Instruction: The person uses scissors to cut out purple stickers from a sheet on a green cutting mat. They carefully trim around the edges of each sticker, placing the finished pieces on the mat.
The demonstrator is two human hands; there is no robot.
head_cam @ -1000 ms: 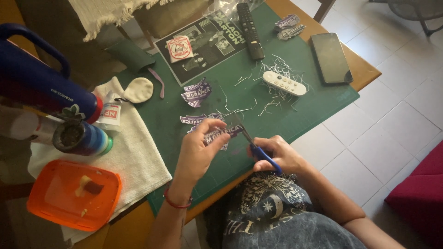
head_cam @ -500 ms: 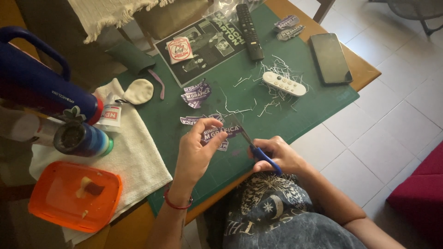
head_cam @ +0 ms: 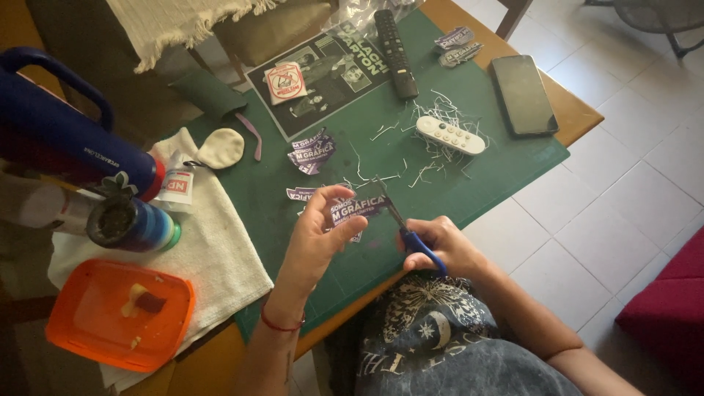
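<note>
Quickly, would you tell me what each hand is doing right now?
Left hand: closed on a purple sticker.
Right hand: closed on blue-handled scissors.

Purple sticker (head_cam: 357, 207), blue-handled scissors (head_cam: 414, 240), green mat (head_cam: 469, 183), orange lid (head_cam: 117, 312).

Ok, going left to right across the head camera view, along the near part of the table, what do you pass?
Orange container → white towel → left hand holding a purple printed cutout → blue-handled scissors → right hand.
</note>
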